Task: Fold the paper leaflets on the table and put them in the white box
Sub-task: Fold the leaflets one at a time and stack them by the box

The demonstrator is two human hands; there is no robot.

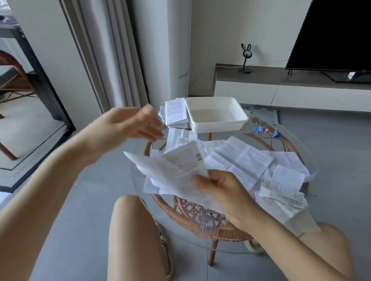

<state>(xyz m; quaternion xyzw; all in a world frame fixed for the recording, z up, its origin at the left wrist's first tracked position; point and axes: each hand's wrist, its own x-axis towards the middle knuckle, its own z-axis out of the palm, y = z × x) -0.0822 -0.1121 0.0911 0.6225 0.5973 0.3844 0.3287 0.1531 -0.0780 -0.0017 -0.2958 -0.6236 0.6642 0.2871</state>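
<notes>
Room: grey tiled floor, pale walls, seen from a seat at a low table.
Wooden chair (1,65): far left, beyond a dark door frame.
Curtain (112,46): pale, hanging behind the table's left side.
Left hand (131,126): blurred, raised over the table's left edge, fingers stretched out and loose, grasping nothing, tips near the folded stack.
Folded stack (176,113): folded leaflets piled at the table's far side, touching the white box's left wall.
Table (181,223): round glass top on a rattan base.
Unfolded leaflet (171,170): creased printed sheet lifted above the table's near-left part, barcode showing near its upper edge.
White box (216,128): rectangular, at the table's far edge, right of the folded stack.
Right hand (223,190): thumb and curled fingers pinching the unfolded leaflet's right edge.
Loose leaflets (258,159): spread flat and overlapping across the table's right half, some overhanging the near-right rim.
Binder clips (259,129): blue and pink, just right of the white box.
Television (343,24): dark screen on a low cabinet, far right.
</notes>
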